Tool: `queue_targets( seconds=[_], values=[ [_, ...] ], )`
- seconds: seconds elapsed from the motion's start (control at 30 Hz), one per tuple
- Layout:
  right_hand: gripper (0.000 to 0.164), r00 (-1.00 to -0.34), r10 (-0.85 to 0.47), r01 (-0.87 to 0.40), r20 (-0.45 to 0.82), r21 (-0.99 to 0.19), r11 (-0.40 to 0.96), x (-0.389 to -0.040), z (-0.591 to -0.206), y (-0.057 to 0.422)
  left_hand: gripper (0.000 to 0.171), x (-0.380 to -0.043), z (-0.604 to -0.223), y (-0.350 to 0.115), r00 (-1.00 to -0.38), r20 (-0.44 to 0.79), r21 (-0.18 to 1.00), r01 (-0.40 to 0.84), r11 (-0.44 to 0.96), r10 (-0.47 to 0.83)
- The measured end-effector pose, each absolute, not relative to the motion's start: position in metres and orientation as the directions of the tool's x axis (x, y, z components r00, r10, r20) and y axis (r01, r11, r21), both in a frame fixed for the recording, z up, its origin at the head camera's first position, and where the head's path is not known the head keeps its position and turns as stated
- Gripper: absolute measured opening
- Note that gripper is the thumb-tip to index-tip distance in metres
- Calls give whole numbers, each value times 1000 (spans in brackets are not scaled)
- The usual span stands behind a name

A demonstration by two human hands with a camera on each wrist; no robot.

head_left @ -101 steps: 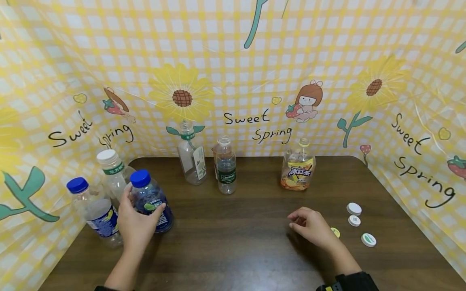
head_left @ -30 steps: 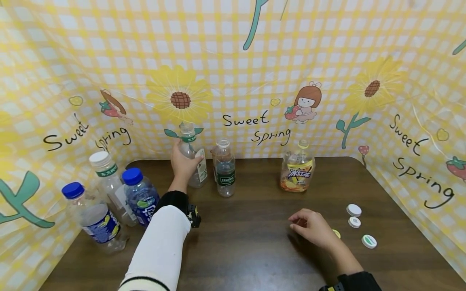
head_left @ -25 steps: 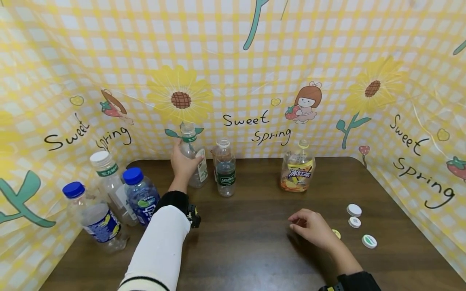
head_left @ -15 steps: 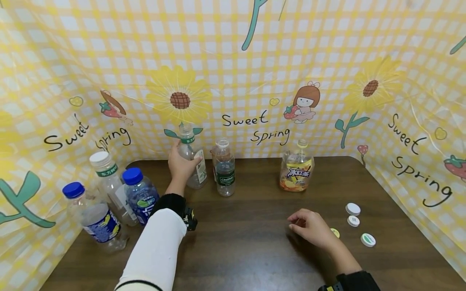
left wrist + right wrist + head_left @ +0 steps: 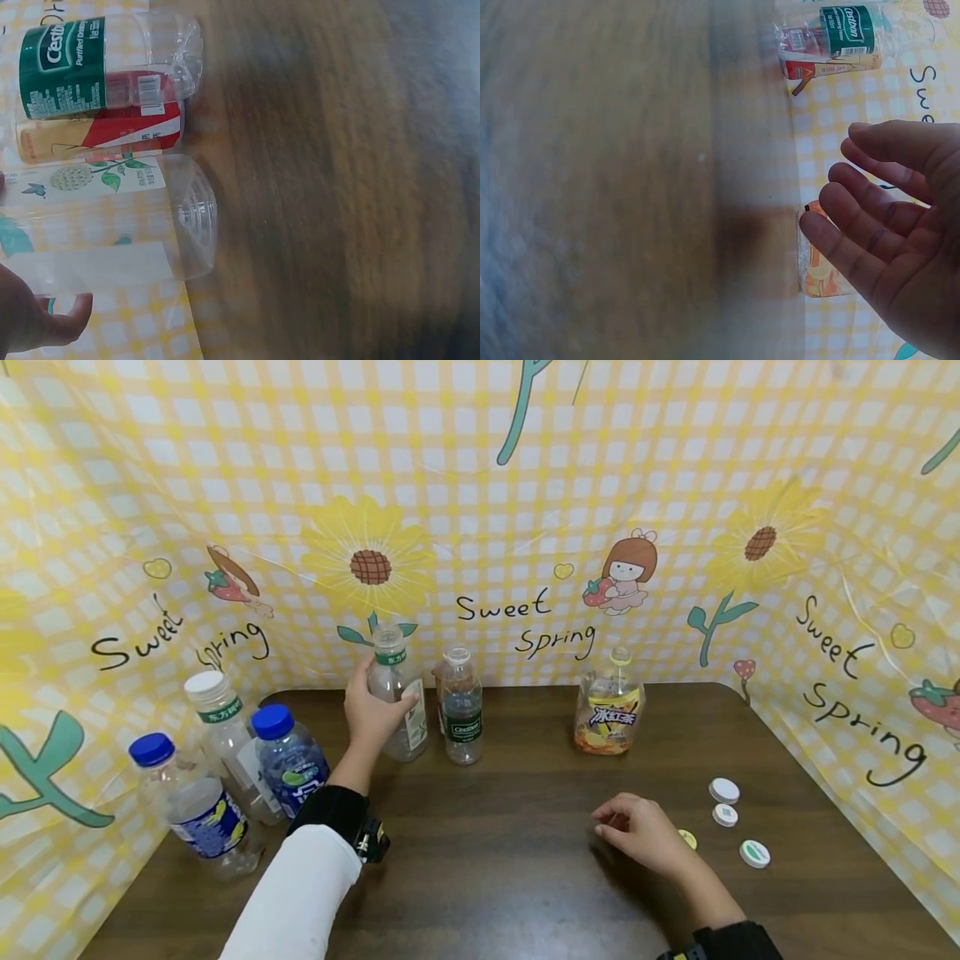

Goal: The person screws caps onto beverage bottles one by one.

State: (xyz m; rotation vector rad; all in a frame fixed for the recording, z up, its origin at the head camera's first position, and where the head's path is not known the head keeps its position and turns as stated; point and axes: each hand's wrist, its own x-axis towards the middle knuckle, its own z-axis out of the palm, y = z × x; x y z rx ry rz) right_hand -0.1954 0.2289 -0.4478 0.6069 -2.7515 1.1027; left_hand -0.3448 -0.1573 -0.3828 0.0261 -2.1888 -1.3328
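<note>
My left hand (image 5: 372,714) grips a clear, uncapped plastic bottle (image 5: 414,739) with a green neck band and a flower-printed label. In the left wrist view the thumb and fingers lie on either side of this bottle (image 5: 196,225). A smaller green-labelled water bottle (image 5: 464,727) stands just right of it, with a red and tan bottle (image 5: 150,133) behind. My right hand (image 5: 641,831) holds nothing, its fingers loosely curled over the table near a yellow cap (image 5: 687,839).
At the left stand two blue-capped bottles (image 5: 288,768) (image 5: 213,827) and a white-capped bottle (image 5: 236,739). An uncapped iced-tea bottle (image 5: 613,722) stands at the back right. White caps (image 5: 724,791) lie on the brown table (image 5: 480,877). A checked cloth (image 5: 480,510) hangs behind.
My left hand has left the blue-capped bottle at the left and taken hold of the clear uncapped bottle. That bottle has just come slightly toward me. The right hand stays nearly still.
</note>
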Motion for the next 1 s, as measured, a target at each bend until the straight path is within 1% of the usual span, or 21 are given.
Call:
queue_targets(
  seconds=[0.27, 0.73, 1.0],
  values=[
    [8, -912, -324, -409, 253, -639, 652, -195, -447, 229, 88, -327, -382, -160, -855, 430, 822, 238, 517, -291],
    [8, -910, -317, -414, 268, -633, 654, -194, -448, 230, 89, -289, -382, -152, -866, 441, 827, 290, 483, -235],
    [8, -914, -313, -406, 259, -632, 660, -194, -448, 231, 90, -265, -383, -145, -904, 378, 868, 271, 416, -201]
  ],
)
